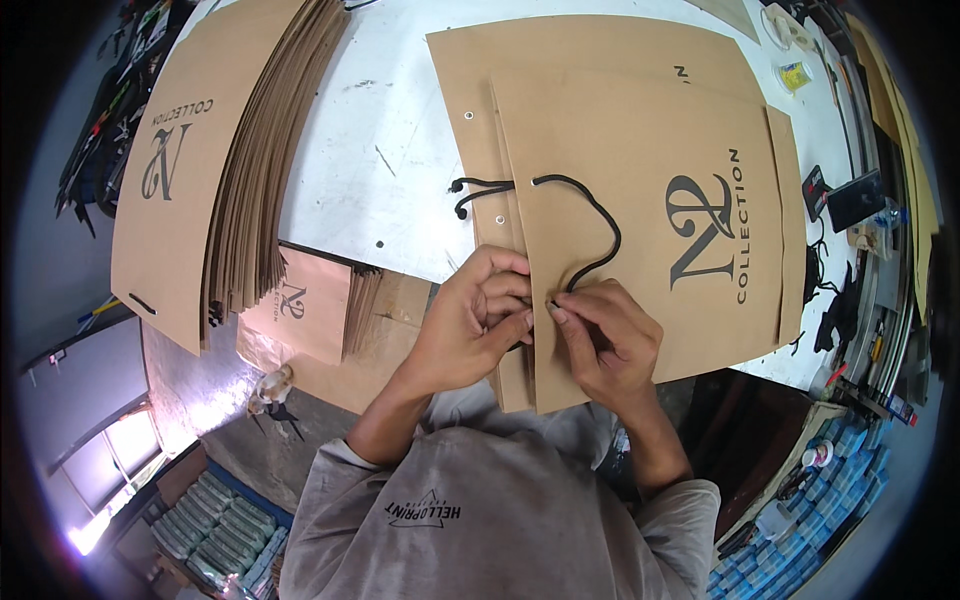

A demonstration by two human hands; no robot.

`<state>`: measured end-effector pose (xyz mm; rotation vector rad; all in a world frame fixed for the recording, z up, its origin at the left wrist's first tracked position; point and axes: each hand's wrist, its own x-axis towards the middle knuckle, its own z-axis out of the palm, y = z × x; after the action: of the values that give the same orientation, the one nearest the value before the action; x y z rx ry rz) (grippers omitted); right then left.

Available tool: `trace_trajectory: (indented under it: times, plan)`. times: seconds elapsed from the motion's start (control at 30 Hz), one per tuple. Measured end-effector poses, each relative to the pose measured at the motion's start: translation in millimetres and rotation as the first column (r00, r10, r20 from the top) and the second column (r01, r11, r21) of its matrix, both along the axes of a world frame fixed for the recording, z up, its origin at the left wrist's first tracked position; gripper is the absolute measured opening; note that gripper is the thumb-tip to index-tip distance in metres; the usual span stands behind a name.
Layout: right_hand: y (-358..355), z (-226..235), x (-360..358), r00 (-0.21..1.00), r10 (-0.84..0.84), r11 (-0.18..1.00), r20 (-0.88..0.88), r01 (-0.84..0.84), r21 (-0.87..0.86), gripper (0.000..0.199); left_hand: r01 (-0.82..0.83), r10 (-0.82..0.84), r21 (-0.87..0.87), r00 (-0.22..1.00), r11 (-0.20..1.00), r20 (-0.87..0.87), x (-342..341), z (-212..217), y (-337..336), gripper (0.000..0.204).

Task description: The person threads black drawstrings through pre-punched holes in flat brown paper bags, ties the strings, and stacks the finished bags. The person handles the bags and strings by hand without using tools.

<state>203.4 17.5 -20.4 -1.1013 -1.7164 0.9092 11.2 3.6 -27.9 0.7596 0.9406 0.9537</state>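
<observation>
I see the white table [400, 150] first, with a tall stack of flat brown bags [230, 150] at its left and a smaller stack [300, 305] below it. In the middle lies the bag [640, 220] I'm working on, flat kraft paper with a dark printed mark, its near edge hanging over the table toward me. A black cord [597, 225] loops from one eyelet down to my hands. My left hand [470, 320] is curled shut on the bag's edge, pinching it steady. My right hand [605, 335] pinches the cord end at that edge, fingers closed. To do this well, I'd judge: keep the paper flat, hold near the hole, and feed the cord tip straight through without fraying it.
</observation>
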Motion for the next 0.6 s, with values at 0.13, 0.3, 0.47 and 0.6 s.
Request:
trace_trajectory:
  times: [0.13, 0.3, 0.47, 0.6]
  plan:
    - [3, 1, 6, 0.993, 0.056, 0.998, 0.107, -0.059, 0.030, 0.018, 0.001, -0.002, 0.018, 0.999, 1.000, 0.041, 0, -3, 0, 0.043]
    - [1, 1, 5, 0.992, 0.049, 0.998, 0.113, -0.052, 0.019, 0.018, 0.013, -0.013, 0.021, 1.000, 1.000, 0.016, 0, -1, 1, 0.045]
    - [1, 0, 4, 0.997, 0.028, 0.997, 0.076, -0.023, -0.067, 0.017, -0.001, 0.044, 0.131, 0.943, 0.991, -0.331, 0, 6, -4, 0.036]
    - [-2, 11, -2, 0.989, 0.080, 0.996, 0.125, -0.074, -0.049, 0.021, -0.051, 0.089, 0.156, 0.965, 0.986, -0.247, -18, 23, -11, 0.029]
